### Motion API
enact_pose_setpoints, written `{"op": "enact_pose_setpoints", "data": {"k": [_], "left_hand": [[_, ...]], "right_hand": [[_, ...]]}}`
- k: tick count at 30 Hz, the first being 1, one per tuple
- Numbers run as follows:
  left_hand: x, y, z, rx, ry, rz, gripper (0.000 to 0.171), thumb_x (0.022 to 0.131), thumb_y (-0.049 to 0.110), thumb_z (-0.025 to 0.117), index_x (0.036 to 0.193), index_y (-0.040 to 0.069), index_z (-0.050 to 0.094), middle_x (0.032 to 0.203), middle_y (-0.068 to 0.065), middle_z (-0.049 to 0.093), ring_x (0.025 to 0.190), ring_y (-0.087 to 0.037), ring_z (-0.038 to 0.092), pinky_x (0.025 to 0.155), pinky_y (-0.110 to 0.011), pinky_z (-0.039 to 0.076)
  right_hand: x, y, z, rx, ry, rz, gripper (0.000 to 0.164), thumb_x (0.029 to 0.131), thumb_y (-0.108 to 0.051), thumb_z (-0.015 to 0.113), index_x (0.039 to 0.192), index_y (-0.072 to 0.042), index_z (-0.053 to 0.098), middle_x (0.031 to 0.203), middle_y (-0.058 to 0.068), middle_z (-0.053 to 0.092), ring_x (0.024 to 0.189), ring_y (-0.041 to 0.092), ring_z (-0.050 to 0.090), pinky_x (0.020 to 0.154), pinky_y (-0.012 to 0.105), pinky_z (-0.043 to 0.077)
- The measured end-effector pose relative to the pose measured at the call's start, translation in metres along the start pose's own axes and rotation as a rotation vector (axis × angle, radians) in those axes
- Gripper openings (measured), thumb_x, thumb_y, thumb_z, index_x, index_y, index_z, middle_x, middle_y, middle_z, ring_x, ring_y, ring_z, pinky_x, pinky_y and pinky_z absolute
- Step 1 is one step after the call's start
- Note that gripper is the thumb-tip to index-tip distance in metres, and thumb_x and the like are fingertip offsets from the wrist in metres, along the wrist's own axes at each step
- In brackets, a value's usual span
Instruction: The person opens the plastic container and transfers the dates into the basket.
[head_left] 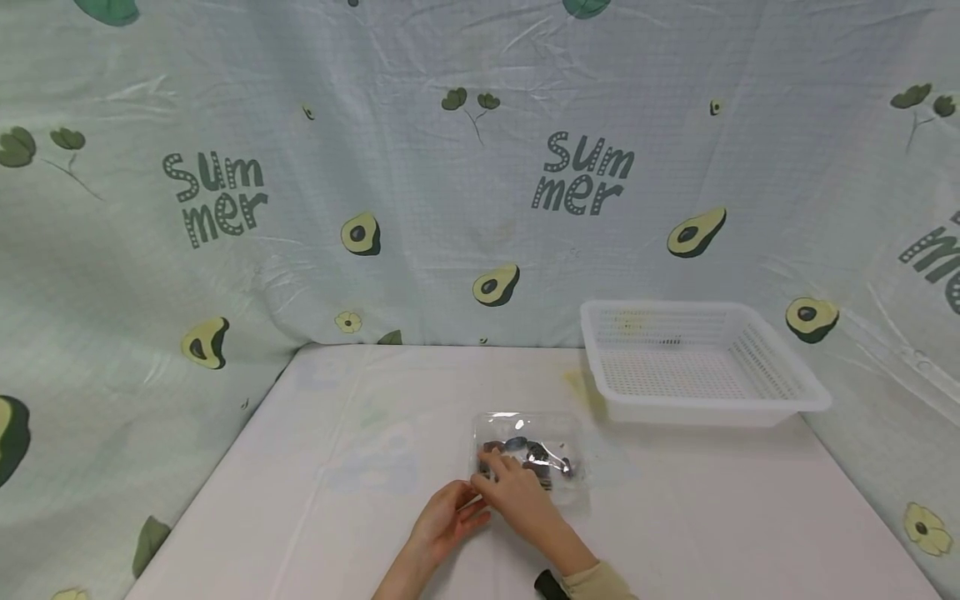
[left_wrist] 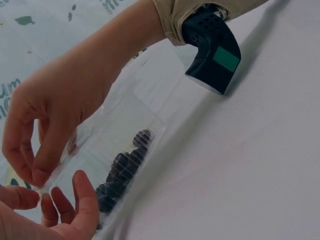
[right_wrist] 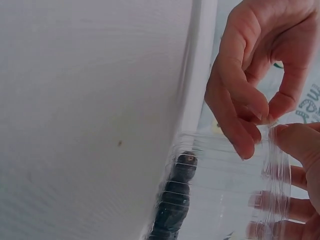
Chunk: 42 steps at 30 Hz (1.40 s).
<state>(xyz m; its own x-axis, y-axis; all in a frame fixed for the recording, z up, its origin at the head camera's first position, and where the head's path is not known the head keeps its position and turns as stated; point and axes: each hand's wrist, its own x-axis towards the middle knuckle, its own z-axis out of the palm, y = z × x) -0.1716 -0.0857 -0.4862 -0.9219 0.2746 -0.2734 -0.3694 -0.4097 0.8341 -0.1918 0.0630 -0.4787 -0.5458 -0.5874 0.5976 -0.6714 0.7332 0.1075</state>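
A clear plastic clamshell box (head_left: 566, 423) sits on the white table with several dark, round, grape-like fruits (left_wrist: 122, 172) inside. At its near left corner, both hands meet at the rim. My left hand (head_left: 444, 525) pinches the edge between thumb and finger, its other fingers along the box's front. From the right, my right hand (head_left: 525, 500) reaches over the lid and holds the same edge with its thumb, its fingers showing through the plastic in the right wrist view. In the left wrist view the box (left_wrist: 135, 112) looks tilted, with the fruits gathered along its lower side.
A white perforated plastic basket (head_left: 712, 408) stands at the back right of the table (head_left: 360, 433). Behind the table hangs a pale curtain (head_left: 420, 183) printed with avocados. A black device (left_wrist: 212, 50) is strapped at my right wrist, below the beige sleeve.
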Motion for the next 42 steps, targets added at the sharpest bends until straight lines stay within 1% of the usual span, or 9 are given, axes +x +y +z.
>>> {"op": "enact_pose_setpoints", "data": {"k": [8, 12, 17, 23, 26, 32, 36, 40, 42], "left_hand": [[-0.001, 0.001, -0.002, 0.026, -0.004, -0.018, 0.020, 0.093, 0.010, 0.035, 0.086, 0.015, 0.054, 0.090, 0.005, 0.060, 0.086, -0.010, 0.061, 0.081, -0.034, 0.050], [0.000, 0.002, -0.003, 0.043, -0.017, -0.017, 0.020, 0.093, 0.010, 0.036, 0.086, 0.014, 0.054, 0.089, 0.006, 0.061, 0.085, -0.009, 0.062, 0.078, -0.033, 0.051], [0.003, 0.002, -0.004, 0.073, -0.028, 0.008, 0.019, 0.092, 0.009, 0.036, 0.088, 0.013, 0.054, 0.087, 0.008, 0.063, 0.083, -0.008, 0.062, 0.076, -0.030, 0.052], [0.003, 0.002, -0.003, 0.081, -0.025, -0.002, 0.018, 0.092, 0.011, 0.037, 0.082, 0.016, 0.052, 0.084, 0.007, 0.060, 0.086, -0.010, 0.063, 0.077, -0.030, 0.051], [0.003, 0.002, -0.003, 0.077, -0.023, 0.001, 0.019, 0.093, 0.011, 0.037, 0.081, 0.017, 0.051, 0.084, 0.007, 0.060, 0.086, -0.010, 0.063, 0.076, -0.031, 0.052], [0.002, 0.003, -0.002, 0.068, -0.020, -0.003, 0.020, 0.092, 0.010, 0.037, 0.080, 0.017, 0.051, 0.083, 0.007, 0.057, 0.085, -0.010, 0.063, 0.075, -0.029, 0.051], [-0.001, 0.003, 0.000, 0.055, -0.020, -0.008, 0.022, 0.093, 0.012, 0.036, 0.079, 0.019, 0.050, 0.081, 0.009, 0.056, 0.084, -0.009, 0.063, 0.072, -0.027, 0.050], [-0.003, 0.002, 0.003, 0.035, -0.020, -0.026, 0.024, 0.095, 0.016, 0.035, 0.077, 0.021, 0.050, 0.082, 0.008, 0.055, 0.084, -0.009, 0.062, 0.070, -0.026, 0.048], [-0.003, 0.001, 0.004, 0.024, -0.012, -0.043, 0.021, 0.095, 0.018, 0.037, 0.079, 0.021, 0.050, 0.083, 0.007, 0.054, 0.084, -0.009, 0.061, 0.070, -0.026, 0.048]], "right_hand": [[0.001, 0.001, 0.002, -0.090, 0.015, -0.089, 0.027, 0.069, -0.008, 0.067, 0.090, -0.018, 0.053, 0.107, 0.008, 0.057, 0.082, 0.023, 0.062, 0.052, 0.029, 0.048], [0.001, 0.003, 0.004, -0.097, 0.018, -0.116, 0.027, 0.069, -0.006, 0.067, 0.089, -0.016, 0.052, 0.108, 0.010, 0.057, 0.083, 0.024, 0.063, 0.051, 0.029, 0.048], [0.002, 0.004, 0.004, -0.117, 0.025, -0.146, 0.021, 0.071, -0.006, 0.061, 0.088, -0.014, 0.050, 0.107, 0.011, 0.056, 0.085, 0.025, 0.064, 0.051, 0.030, 0.048], [0.005, 0.006, 0.002, -0.106, 0.058, -0.133, 0.018, 0.072, -0.008, 0.060, 0.087, -0.014, 0.051, 0.102, 0.007, 0.057, 0.068, 0.017, 0.062, 0.046, 0.025, 0.044], [0.005, 0.006, 0.001, -0.097, 0.056, -0.128, 0.019, 0.072, -0.008, 0.061, 0.087, -0.015, 0.052, 0.103, 0.006, 0.058, 0.067, 0.016, 0.062, 0.044, 0.024, 0.043], [0.004, 0.005, 0.001, -0.095, 0.047, -0.119, 0.015, 0.073, -0.010, 0.058, 0.086, -0.016, 0.051, 0.105, 0.006, 0.057, 0.069, 0.017, 0.062, 0.043, 0.023, 0.041], [0.004, 0.007, -0.001, -0.085, 0.035, -0.119, 0.019, 0.071, -0.010, 0.061, 0.086, -0.015, 0.051, 0.108, 0.005, 0.057, 0.076, 0.018, 0.063, 0.042, 0.022, 0.041], [0.004, 0.010, -0.005, -0.023, 0.046, -0.095, 0.019, 0.073, -0.015, 0.067, 0.086, -0.018, 0.054, 0.108, 0.003, 0.060, 0.088, 0.020, 0.064, 0.045, 0.024, 0.045], [0.004, 0.012, -0.006, 0.028, 0.058, -0.082, 0.019, 0.073, -0.019, 0.069, 0.086, -0.020, 0.056, 0.108, 0.002, 0.061, 0.092, 0.019, 0.063, 0.049, 0.024, 0.047]]}}
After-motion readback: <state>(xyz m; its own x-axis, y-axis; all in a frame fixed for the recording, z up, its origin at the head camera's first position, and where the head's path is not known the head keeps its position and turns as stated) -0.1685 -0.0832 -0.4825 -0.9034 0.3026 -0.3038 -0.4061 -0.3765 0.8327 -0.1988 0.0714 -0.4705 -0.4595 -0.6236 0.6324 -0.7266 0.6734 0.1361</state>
